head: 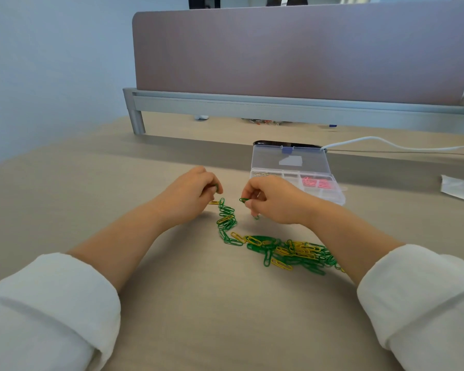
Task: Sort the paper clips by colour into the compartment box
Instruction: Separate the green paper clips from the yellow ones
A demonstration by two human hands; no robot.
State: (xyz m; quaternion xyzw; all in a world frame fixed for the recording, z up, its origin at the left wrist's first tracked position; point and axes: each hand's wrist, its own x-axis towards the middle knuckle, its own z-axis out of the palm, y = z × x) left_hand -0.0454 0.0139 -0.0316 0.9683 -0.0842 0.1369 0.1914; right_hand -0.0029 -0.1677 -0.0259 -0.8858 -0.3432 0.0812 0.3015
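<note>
A chain of linked green and yellow paper clips (227, 219) trails across the desk into a loose heap of green and yellow clips (295, 251). My left hand (192, 195) pinches the chain's upper end. My right hand (272, 199) holds a single green clip (243, 200) between thumb and forefinger, apart from the chain; another green clip peeks out under its lower fingers. The clear compartment box (335, 195) stands open just behind my right hand, with pink clips (316, 182) in two right compartments and silvery clips (261, 173) in the far left one.
A grey-pink partition (292, 49) on a metal rail walls off the desk's far side. A white cable (391, 144) runs right from behind the box lid. A dark phone (268, 143) lies behind the lid. White paper (458, 187) lies at the right edge.
</note>
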